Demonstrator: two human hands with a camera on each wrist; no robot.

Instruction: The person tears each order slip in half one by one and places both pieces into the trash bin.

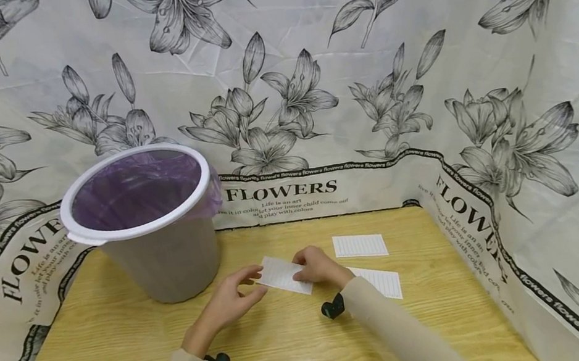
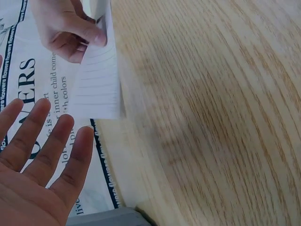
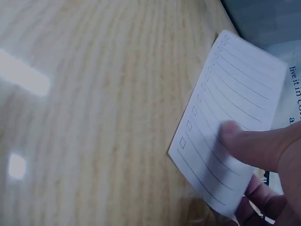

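Fingers of the right hand (image 1: 318,266) are clamped on a checklist card (image 1: 280,274); those of the left hand (image 1: 229,302) are spread just beside it. Two lined cards (image 1: 360,245) are seen rightward of both.

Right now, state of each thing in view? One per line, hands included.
Left hand: fingers parted, gripping nothing, near the held card's end.
Right hand: pinching the held card, thumb on top.
Held card: lined side showing, tilted.
Far card: flat on the table, lined side up.
Near card: flat, partly hidden by the right arm.
Bin: upright, uncovered, bottom hidden.
Purple liner: fitted inside, folded over the rim.
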